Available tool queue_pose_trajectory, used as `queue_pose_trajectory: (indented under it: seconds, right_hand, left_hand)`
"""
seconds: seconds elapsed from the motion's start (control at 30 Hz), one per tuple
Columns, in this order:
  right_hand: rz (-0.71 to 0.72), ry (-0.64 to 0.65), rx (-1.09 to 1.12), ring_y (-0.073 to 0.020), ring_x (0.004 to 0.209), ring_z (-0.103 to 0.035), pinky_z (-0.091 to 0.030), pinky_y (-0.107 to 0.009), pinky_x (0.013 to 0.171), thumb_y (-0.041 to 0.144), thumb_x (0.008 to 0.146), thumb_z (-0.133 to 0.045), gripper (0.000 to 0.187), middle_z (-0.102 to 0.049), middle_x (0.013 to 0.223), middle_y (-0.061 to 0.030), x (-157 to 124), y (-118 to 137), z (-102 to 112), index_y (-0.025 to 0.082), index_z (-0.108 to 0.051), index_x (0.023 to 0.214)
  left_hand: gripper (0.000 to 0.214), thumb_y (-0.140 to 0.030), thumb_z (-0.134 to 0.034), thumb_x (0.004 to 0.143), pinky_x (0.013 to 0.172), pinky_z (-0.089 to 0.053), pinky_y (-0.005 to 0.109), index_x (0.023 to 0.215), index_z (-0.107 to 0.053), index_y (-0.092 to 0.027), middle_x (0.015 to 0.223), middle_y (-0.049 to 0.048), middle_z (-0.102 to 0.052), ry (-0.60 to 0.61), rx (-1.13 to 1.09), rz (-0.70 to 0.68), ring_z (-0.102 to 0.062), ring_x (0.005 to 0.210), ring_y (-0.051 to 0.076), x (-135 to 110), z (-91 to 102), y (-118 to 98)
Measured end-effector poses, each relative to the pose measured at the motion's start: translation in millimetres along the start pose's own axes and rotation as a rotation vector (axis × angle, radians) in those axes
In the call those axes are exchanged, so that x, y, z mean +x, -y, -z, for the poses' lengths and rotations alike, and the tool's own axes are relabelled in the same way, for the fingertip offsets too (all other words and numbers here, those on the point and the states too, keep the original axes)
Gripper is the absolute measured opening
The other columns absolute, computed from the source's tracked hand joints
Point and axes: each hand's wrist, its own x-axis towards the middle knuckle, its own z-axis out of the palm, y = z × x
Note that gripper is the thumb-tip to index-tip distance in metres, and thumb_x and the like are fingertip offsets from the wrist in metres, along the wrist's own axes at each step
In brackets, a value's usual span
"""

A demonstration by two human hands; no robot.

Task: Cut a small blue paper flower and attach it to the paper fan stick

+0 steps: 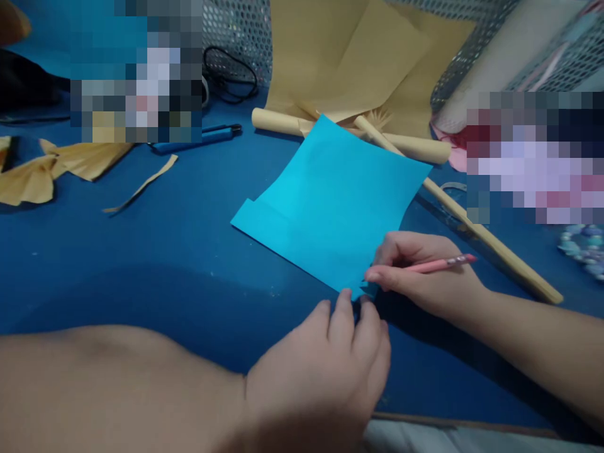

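A bright blue sheet of paper lies on the table with a narrow strip folded along its near edge. My right hand is closed around a slim pink pen and rests at the paper's near right corner; its fingers cover the pen's tip. At that same corner, the bent fingertips of my left hand hold the paper's edge, beside a small raised flap. The left thumb is hidden.
Behind the paper lies a brown paper roll, partly unrolled against a mesh panel. A thin wooden stick slants to the right. Left are a blue cutter-like tool, a tan strip and crumpled brown paper. Beads lie far right.
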Motion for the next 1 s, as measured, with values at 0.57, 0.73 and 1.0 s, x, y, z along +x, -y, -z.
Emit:
queue_pose_trajectory:
  seconds: [0.57,0.73,1.0]
  right_hand:
    - [0.086,0.027,-0.112,-0.0098,0.049,-0.042,-0.031,-0.026,0.044,0.033,0.082,-0.070,0.042,-0.053,0.053,0.0002,-1.2,2.5,-7.7,0.020,-0.046,0.051]
    - [0.068,-0.010,-0.100,-0.0102,0.049,-0.042,-0.031,-0.026,0.044,0.035,0.082,-0.072,0.044,-0.052,0.052,0.0003,-2.5,2.1,-10.1,0.020,-0.045,0.052]
    - [0.140,-0.041,-0.163,-0.0104,0.049,-0.039,-0.030,-0.028,0.046,0.029,0.086,-0.065,0.045,-0.046,0.052,0.0015,-3.6,-0.8,-10.0,0.021,-0.038,0.052]
  left_hand:
    - [0.051,-0.017,-0.030,0.099,0.083,-0.063,0.038,0.134,-0.066,-0.011,0.131,0.0170,-0.069,0.029,0.024,-0.021,-0.070,0.114,0.034,-1.2,-1.6,-2.9]
    - [0.052,-0.015,-0.029,0.099,0.083,-0.063,0.038,0.134,-0.066,-0.011,0.130,0.0171,-0.069,0.020,0.031,-0.018,-0.071,0.112,0.033,-2.1,-2.8,-3.6]
    - [0.051,-0.015,-0.030,0.098,0.083,-0.064,0.039,0.135,-0.065,-0.010,0.133,0.0179,-0.067,0.033,0.010,-0.028,-0.069,0.115,0.035,-2.4,-2.4,-3.9]
